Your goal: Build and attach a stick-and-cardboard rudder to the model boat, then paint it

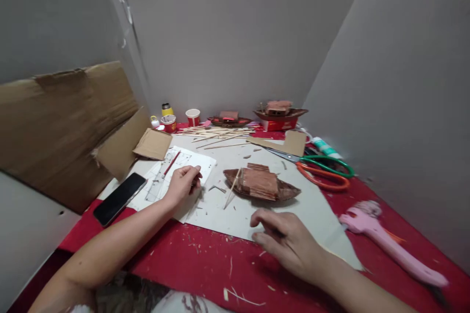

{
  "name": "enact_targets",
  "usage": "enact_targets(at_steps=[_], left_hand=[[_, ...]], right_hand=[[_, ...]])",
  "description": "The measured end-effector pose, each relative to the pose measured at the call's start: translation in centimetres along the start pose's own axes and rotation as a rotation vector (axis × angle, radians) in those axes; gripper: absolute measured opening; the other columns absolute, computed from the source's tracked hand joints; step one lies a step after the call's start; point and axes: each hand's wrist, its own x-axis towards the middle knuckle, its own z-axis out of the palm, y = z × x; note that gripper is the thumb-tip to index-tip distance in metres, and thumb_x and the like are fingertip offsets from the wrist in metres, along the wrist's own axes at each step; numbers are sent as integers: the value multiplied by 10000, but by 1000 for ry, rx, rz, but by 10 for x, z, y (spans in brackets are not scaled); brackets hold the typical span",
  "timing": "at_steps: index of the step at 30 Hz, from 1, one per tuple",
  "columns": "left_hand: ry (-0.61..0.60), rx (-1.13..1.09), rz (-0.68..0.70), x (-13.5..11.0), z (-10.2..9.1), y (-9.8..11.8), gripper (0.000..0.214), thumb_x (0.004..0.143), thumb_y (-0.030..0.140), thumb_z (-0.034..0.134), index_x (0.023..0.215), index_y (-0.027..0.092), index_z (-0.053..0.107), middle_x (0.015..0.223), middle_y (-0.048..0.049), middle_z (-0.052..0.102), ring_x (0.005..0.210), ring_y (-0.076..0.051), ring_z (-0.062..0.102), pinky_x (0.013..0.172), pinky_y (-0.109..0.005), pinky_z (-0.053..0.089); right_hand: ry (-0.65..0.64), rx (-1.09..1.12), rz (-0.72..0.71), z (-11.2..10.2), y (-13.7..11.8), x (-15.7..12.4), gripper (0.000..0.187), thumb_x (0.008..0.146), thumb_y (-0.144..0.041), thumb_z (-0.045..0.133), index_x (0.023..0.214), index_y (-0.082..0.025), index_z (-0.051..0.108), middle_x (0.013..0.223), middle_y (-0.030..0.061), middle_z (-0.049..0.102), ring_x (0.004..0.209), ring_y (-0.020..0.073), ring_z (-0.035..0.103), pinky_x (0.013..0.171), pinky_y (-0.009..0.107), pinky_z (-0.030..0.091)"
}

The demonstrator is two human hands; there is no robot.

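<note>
My left hand point(182, 183) rests with fingers curled on a white sheet of paper point(198, 162), next to a clear ruler point(158, 181) and a red pencil point(171, 164). What its fingers hold, if anything, I cannot make out. My right hand point(284, 240) lies on the grey board point(316, 205), fingers bent and pinched near a small dark thing that is too blurred to name. A brown model boat point(259, 185) with a plank roof sits on the board between the hands, a thin wooden stick point(232, 189) leaning on its left end.
A black phone point(119, 198) lies left. Green and orange scissors point(323, 171) and a pink tool point(389, 244) lie right on the red table point(205, 264). At the back: wooden sticks point(215, 133), cups point(193, 117), two more boats point(279, 111), cardboard point(62, 127). Grey walls close in.
</note>
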Motion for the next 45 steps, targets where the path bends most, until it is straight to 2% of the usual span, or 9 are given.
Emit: enact_targets(at_steps=[5, 8, 11, 15, 21, 26, 32, 38, 45], left_hand=[[102, 39, -70, -3, -11, -12, 361, 897, 421, 552, 683, 134, 602, 530, 9, 556, 394, -80, 446, 405, -211, 348], [137, 58, -124, -2, -11, -21, 282, 933, 355, 577, 1100, 133, 623, 1027, -76, 663, 825, -176, 654, 713, -350, 561], [142, 67, -126, -1, -10, -25, 366, 926, 329, 596, 1252, 167, 562, 1250, -105, 593, 1046, -239, 622, 864, -452, 542], [110, 87, -52, -2, -11, -26, 340, 928, 335, 591, 1218, 157, 580, 1196, -100, 618, 991, -223, 639, 825, -425, 555], [135, 125, 170, 7, -23, -22, 355, 852, 426, 581, 620, 157, 572, 461, 39, 518, 367, -74, 396, 381, -201, 302], [194, 159, 301, 15, -32, -18, 316, 781, 421, 601, 583, 178, 562, 444, 40, 514, 356, -76, 378, 375, -202, 282], [187, 166, 379, 22, -38, -16, 265, 775, 365, 612, 588, 179, 581, 475, 30, 541, 377, -83, 407, 386, -204, 300], [123, 232, 416, 21, -30, -16, 131, 725, 295, 636, 672, 175, 652, 591, -1, 644, 442, -106, 494, 441, -219, 390], [58, 345, 492, 16, -20, -24, 158, 708, 281, 639, 797, 182, 724, 707, -16, 722, 629, -157, 628, 579, -236, 479]], right_hand=[[37, -79, -133, 18, 8, -4, 259, 969, -389, 449, 1103, -208, 577, 645, -18, 580, 540, 142, 546, 537, 245, 436], [-21, -170, -297, 32, 2, -6, 401, 959, -374, 484, 1333, -230, 485, 985, 76, 681, 856, 202, 646, 754, 312, 510], [-109, -250, -405, 40, -10, -7, 501, 951, -396, 505, 1410, -206, 440, 1174, 137, 633, 1010, 250, 601, 870, 388, 484], [-275, -375, -442, 43, -24, -4, 524, 960, -425, 479, 1410, -156, 457, 1242, 184, 589, 1090, 307, 539, 926, 483, 418], [-341, -515, -354, 52, -31, 14, 538, 983, -471, 413, 1407, -143, 457, 1181, 172, 604, 1038, 304, 534, 884, 479, 411], [-217, -488, -315, 54, -30, 9, 530, 992, -467, 400, 1351, -94, 510, 1172, 177, 619, 1028, 285, 543, 881, 455, 446], [-24, -463, -105, 27, -30, -43, 541, 1006, -447, 358, 1287, -33, 562, 1252, 226, 609, 1166, 300, 542, 1006, 472, 446], [-203, -473, 178, 30, -44, -79, 663, 985, -502, 388, 1470, -51, 387, 1507, 223, 392, 1404, 327, 358, 1144, 525, 325], [-357, -365, 75, 72, -57, -57, 826, 925, -573, 485, 1530, -65, 247, 1592, 206, 149, 1490, 311, 81, 1211, 527, 140]])
